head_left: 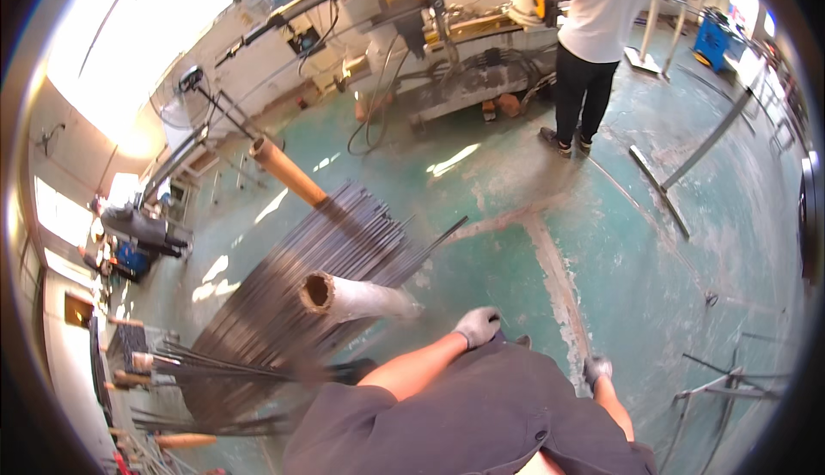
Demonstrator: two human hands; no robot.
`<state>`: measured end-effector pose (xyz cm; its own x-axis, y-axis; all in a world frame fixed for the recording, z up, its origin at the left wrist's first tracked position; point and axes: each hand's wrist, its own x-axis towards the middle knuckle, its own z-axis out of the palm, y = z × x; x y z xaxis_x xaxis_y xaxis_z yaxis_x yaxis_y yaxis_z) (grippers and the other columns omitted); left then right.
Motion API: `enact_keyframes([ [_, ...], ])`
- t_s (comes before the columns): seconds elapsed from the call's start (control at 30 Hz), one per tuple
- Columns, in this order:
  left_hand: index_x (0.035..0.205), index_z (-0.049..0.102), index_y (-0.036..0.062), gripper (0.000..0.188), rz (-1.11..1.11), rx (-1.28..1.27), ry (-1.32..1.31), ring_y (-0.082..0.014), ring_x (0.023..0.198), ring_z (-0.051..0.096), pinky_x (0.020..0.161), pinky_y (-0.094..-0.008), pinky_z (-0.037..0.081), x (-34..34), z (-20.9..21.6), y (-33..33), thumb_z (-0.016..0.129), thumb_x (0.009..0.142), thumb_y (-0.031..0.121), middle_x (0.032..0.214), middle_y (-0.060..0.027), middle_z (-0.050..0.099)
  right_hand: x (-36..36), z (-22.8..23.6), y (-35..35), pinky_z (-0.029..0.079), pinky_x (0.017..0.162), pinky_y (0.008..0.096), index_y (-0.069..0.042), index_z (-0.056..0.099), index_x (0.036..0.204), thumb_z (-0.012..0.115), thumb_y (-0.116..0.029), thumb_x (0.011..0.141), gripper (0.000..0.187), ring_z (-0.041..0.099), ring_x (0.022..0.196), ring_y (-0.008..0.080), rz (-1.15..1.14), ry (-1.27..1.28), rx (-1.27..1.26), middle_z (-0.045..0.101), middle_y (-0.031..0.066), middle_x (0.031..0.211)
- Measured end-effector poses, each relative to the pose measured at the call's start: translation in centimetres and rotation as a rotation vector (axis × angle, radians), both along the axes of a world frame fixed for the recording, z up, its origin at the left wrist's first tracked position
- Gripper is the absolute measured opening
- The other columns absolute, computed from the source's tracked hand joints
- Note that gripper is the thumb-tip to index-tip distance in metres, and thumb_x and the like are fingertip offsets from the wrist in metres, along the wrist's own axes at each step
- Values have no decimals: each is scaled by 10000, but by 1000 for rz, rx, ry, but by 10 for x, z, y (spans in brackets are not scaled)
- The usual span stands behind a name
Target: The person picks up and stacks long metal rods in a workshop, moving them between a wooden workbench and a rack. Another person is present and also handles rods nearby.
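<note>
My left hand [479, 326], in a pale grey work glove, is held in front of my dark shirt [468, 406]. Its fingers are curled together, with their tips turned out of sight. Lower on the right is my right hand [597, 370], also gloved and curled closed. Whatever either hand holds, if anything, is hidden. To the left of my left hand stands a pale cardboard tube [365, 297] with an open top. Beyond it, a wide layer of long, thin dark metal rods [292, 260] spreads out, and a brown tube [288, 172] rises at its far edge.
A person [593, 28] in a white top stands by a machine [481, 80] at the back. Metal stands [679, 183] are on the right, with another frame [722, 389] at lower right. More dark rods [241, 368] lie at lower left. The green floor [490, 269] has worn patches.
</note>
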<state>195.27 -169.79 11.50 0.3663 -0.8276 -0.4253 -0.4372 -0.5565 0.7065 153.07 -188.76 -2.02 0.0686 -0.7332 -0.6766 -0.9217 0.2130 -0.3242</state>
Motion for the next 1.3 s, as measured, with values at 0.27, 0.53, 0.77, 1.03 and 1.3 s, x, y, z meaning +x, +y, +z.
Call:
enact_keyframes([
  [0.27, 1185, 742, 73, 299, 373, 13, 191, -308, 1052, 744, 943, -395, 560, 94, -12, -146, 675, 955, 251, 1092, -175, 778, 227, 76, -252, 568, 674, 342, 6, 756, 1164, 673, -249, 952, 342, 715, 728, 175, -62, -327, -117, 761, 91, 848],
  [0.53, 1163, 748, 31, 302, 764, -101, 192, -277, 1010, 747, 896, -381, 561, 249, -42, -272, 686, 951, 236, 1076, -161, 784, 353, 108, -380, 598, 838, 391, -7, 784, 1139, 719, -287, 904, 371, 774, 812, 232, 381, 32, -49, 798, 165, 932],
  [0.77, 1139, 748, 58, 261, 1051, -195, 161, -241, 919, 741, 886, -357, 566, 387, -27, -318, 665, 949, 216, 1008, -126, 779, 480, 113, -492, 588, 610, 405, -10, 778, 1028, 666, -217, 897, 269, 720, 655, 237, 437, 94, 30, 734, 110, 757],
  [1.03, 1159, 732, 12, 266, 1518, -347, 396, -140, 842, 692, 728, -318, 577, 533, 12, -328, 684, 964, 188, 945, -50, 729, 740, 14, -611, 567, 586, 428, -12, 756, 980, 642, -261, 927, 279, 720, 641, 239, 566, -9, 83, 718, 106, 736],
  [1.3, 1121, 723, 7, 192, 1850, -689, 412, -157, 768, 685, 703, -321, 564, 706, 27, -254, 672, 1012, 157, 927, -68, 732, 1093, 36, -537, 528, 589, 316, -7, 753, 1054, 704, -260, 954, 276, 648, 621, 149, 1058, -235, 35, 721, 64, 774],
])
